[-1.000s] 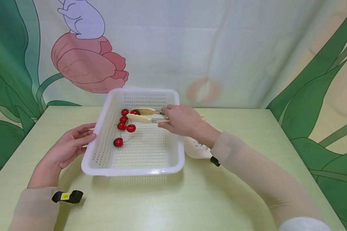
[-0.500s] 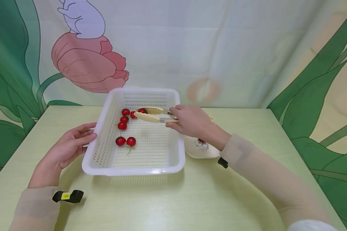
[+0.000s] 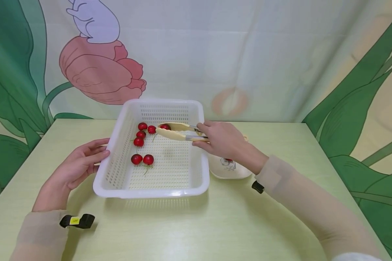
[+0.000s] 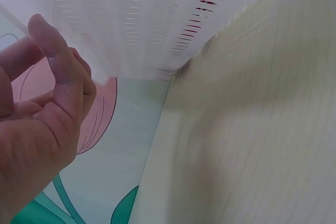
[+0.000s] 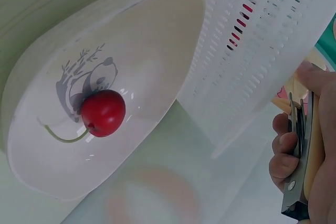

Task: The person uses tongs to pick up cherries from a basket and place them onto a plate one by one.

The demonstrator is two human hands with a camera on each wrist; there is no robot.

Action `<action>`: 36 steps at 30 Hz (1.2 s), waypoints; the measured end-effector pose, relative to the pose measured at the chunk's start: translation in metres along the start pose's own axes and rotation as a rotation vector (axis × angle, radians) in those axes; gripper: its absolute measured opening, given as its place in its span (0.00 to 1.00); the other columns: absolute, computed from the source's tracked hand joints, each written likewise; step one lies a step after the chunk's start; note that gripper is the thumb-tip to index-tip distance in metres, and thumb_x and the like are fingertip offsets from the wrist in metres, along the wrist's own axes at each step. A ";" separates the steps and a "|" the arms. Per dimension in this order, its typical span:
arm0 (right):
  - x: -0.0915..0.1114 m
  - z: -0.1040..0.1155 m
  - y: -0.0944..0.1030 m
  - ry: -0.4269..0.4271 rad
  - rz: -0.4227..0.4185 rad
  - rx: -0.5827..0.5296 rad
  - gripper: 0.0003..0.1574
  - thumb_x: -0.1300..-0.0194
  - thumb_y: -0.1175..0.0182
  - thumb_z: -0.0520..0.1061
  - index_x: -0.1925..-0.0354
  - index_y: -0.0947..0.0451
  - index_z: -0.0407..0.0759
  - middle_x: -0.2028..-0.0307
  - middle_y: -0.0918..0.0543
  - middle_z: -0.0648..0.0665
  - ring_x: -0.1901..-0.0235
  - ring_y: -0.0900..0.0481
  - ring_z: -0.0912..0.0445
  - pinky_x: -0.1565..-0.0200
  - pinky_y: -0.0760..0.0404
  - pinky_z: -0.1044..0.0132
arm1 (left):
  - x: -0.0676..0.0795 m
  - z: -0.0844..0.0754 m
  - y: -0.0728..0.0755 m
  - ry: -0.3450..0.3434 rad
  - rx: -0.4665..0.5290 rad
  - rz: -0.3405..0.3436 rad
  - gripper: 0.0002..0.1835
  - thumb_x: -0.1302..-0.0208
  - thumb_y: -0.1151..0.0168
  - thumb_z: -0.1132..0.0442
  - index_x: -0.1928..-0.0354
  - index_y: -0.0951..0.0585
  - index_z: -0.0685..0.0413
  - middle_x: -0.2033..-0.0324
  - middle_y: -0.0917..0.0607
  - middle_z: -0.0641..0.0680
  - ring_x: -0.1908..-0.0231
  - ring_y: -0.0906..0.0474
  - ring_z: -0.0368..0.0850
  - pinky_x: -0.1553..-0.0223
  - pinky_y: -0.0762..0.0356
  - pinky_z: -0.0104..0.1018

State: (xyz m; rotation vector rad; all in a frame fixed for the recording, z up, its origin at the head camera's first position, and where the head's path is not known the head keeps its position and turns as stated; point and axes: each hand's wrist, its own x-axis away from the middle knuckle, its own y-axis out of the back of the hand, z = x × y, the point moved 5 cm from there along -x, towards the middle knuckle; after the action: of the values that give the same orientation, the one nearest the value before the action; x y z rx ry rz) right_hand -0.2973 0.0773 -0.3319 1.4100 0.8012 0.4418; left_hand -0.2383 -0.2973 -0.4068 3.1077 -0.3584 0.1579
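Observation:
In the head view my right hand (image 3: 220, 139) grips cream-tipped metal tongs (image 3: 173, 135) over the white perforated basket (image 3: 168, 194). A dark red cherry (image 3: 165, 127) lies between the tong tips. Several other cherries (image 3: 138, 141) with stems lie on the left side of the basket floor. My left hand (image 3: 80, 163) touches the basket's left outer side with thumb and fingertips; some fingers are partly hidden. At the basket's right stands a cream bowl (image 3: 226, 173) with a panda print. One stemmed cherry (image 5: 103, 113) rests inside it in the right wrist view.
The basket and bowl stand on a pale wood-grain table (image 3: 170, 232). A printed curtain (image 3: 264, 61) with plants and a white animal hangs behind the table's back edge. My right forearm passes over the right part of the table.
My right hand and the tongs have moved right, with one cherry between the tips. Two cherries now lie side by side near the front of the cluster. My left hand has stayed put.

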 end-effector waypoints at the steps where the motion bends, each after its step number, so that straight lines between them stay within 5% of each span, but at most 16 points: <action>1: 0.002 -0.001 0.001 0.001 -0.008 0.002 0.30 0.28 0.39 0.65 0.46 0.22 0.42 0.69 0.24 0.50 0.75 0.25 0.55 0.74 0.24 0.59 | 0.000 0.000 0.000 -0.003 -0.002 0.003 0.29 0.24 0.40 0.62 0.26 0.36 0.50 0.43 0.20 0.45 0.50 0.16 0.41 0.50 0.17 0.38; 11: 0.022 -0.017 0.009 -0.029 -0.086 -0.042 0.30 0.29 0.37 0.64 0.45 0.22 0.41 0.65 0.21 0.51 0.73 0.23 0.55 0.70 0.19 0.58 | 0.000 0.000 0.000 0.012 0.003 0.005 0.29 0.24 0.40 0.62 0.26 0.36 0.50 0.43 0.20 0.45 0.50 0.17 0.41 0.50 0.16 0.37; 23: 0.058 -0.040 0.014 -0.095 -0.200 -0.081 0.27 0.33 0.33 0.62 0.48 0.21 0.44 0.67 0.22 0.51 0.77 0.27 0.55 0.76 0.25 0.59 | 0.000 0.000 0.000 0.006 0.013 0.005 0.25 0.24 0.40 0.62 0.30 0.33 0.47 0.44 0.20 0.46 0.51 0.16 0.41 0.50 0.16 0.37; 36: 0.095 -0.066 0.004 -0.236 -0.170 -0.120 0.32 0.34 0.30 0.61 0.41 0.20 0.43 0.63 0.18 0.48 0.74 0.25 0.53 0.74 0.25 0.60 | 0.001 -0.001 -0.001 0.004 -0.001 -0.001 0.30 0.24 0.39 0.61 0.26 0.37 0.51 0.43 0.20 0.46 0.50 0.16 0.41 0.49 0.17 0.39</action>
State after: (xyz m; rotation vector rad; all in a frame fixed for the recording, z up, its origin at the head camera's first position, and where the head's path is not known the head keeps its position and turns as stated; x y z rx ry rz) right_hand -0.2801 0.1901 -0.3475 1.2439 0.6841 0.1851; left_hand -0.2375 -0.2960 -0.4061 3.1064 -0.3572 0.1643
